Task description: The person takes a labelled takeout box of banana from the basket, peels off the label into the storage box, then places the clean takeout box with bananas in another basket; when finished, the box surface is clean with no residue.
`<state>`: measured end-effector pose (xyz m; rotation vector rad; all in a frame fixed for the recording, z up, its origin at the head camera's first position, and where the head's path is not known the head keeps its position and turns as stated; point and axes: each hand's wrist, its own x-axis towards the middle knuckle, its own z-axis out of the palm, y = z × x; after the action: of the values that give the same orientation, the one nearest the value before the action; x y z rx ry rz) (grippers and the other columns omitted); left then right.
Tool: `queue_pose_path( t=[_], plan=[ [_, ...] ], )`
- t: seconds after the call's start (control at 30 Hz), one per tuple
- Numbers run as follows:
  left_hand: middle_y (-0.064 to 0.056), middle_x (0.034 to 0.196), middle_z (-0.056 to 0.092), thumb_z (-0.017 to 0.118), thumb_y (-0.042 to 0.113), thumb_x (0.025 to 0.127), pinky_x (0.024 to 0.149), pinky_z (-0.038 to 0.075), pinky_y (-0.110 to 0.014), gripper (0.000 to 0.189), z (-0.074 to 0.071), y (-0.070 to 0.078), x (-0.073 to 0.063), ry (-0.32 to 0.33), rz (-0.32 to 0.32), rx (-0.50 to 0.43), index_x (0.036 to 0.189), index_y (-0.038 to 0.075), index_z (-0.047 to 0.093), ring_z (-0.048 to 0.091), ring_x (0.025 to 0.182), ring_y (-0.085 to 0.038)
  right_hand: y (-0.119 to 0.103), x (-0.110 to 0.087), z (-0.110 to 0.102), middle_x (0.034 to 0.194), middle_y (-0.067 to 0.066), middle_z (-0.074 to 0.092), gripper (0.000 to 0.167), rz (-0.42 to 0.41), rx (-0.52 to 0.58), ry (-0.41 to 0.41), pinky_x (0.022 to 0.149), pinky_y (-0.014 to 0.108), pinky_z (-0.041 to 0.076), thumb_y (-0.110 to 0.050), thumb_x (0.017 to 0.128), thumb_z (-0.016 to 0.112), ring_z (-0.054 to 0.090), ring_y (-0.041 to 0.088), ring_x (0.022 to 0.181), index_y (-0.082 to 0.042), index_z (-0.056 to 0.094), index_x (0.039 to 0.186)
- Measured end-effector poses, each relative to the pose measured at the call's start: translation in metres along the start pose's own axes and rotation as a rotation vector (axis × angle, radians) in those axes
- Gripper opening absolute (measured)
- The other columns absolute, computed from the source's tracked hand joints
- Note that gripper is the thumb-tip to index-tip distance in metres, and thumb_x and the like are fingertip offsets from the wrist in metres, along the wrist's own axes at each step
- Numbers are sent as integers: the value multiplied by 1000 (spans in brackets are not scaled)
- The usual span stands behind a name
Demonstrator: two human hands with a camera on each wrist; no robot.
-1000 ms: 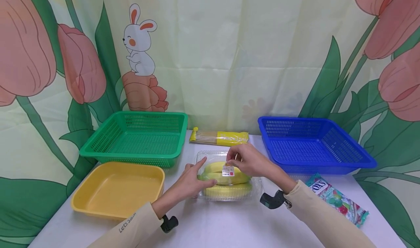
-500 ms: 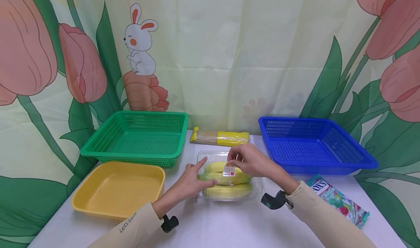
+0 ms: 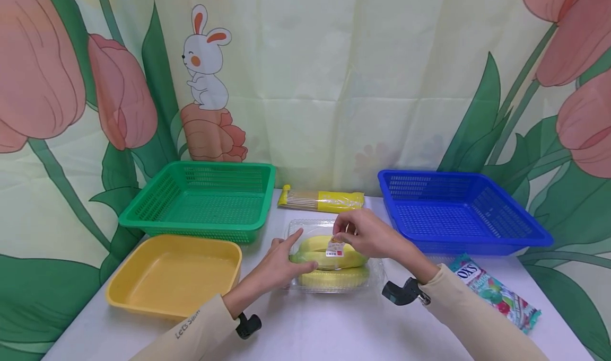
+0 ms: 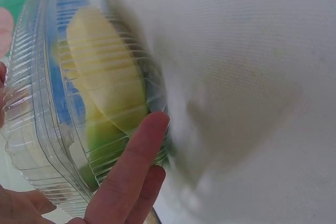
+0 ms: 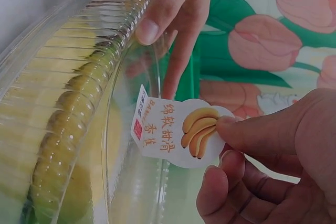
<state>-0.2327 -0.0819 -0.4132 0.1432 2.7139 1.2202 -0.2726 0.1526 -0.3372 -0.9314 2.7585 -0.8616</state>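
Note:
A clear plastic clamshell container (image 3: 310,225) with yellow-green bananas (image 3: 317,259) inside lies on the white table in the head view. Against its left side rests my left hand (image 3: 281,265), thumb on the lid and index finger stretched out; the left wrist view has two fairly straight fingers (image 4: 123,182) on the container's ribbed wall. Over the lid, my right hand (image 3: 369,236) pinches a small white label (image 5: 176,135) by its rounded end between thumb and index finger. Banana pictures and printed characters are on the label. Its bent lower end is close to the lid; whether they touch I cannot tell.
A green basket (image 3: 200,227) and a yellow tray (image 3: 174,276) stand on the left. At the back right is a blue basket (image 3: 477,241). A yellow-wrapped packet of thin sticks (image 3: 322,200) lies behind the container, a FOX'S candy bag (image 3: 501,297) at the right.
The whole scene has shifted very slightly rightward in the head view. Both hands keep their positions relative to the container, and the label stays pinched.

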Motion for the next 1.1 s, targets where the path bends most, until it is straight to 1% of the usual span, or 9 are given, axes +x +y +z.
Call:
queue_pose_path(
  t=[0.3,0.5,0.67,0.73,0.9,1.1],
  plan=[
    [-30,149,46,82,50,89,106,54,-64,93,1,1,0,-3,-8,-1,166,24,37,57,123,-35,1,-3,-2,83,6,72,8,-3,8,2,61,22,48,-6,98,72,57,11,72,-10,72,91],
    [-30,149,45,82,49,89,101,57,-59,93,1,3,-1,-8,-16,-4,166,25,37,57,119,-34,2,-5,-3,83,5,72,8,-3,6,2,62,22,49,-6,99,72,58,11,72,-10,72,91],
    [-29,149,45,82,51,89,95,60,-53,93,-1,2,0,-13,-16,-5,167,25,36,57,116,-32,2,-5,-3,83,4,72,8,-7,6,9,62,22,49,-6,99,72,59,10,72,-10,72,92],
    [-29,149,45,82,51,89,95,60,-53,94,-1,1,1,-14,-14,-7,167,26,36,57,116,-33,2,-4,-3,83,4,72,8,-7,8,10,62,22,49,-7,99,72,58,10,72,-10,71,91],
    [-29,149,45,82,52,88,100,59,-58,94,-1,0,2,-13,-10,-9,166,26,37,57,119,-34,1,-5,-5,83,4,73,8,1,15,3,62,22,50,-6,99,71,59,10,71,-9,71,92],
    [-28,148,46,82,52,88,97,60,-54,94,0,0,2,-19,-12,-9,166,26,37,57,117,-33,2,-6,-5,83,6,72,7,8,26,-8,64,22,51,-6,99,72,61,12,72,-9,72,92]
  ],
)
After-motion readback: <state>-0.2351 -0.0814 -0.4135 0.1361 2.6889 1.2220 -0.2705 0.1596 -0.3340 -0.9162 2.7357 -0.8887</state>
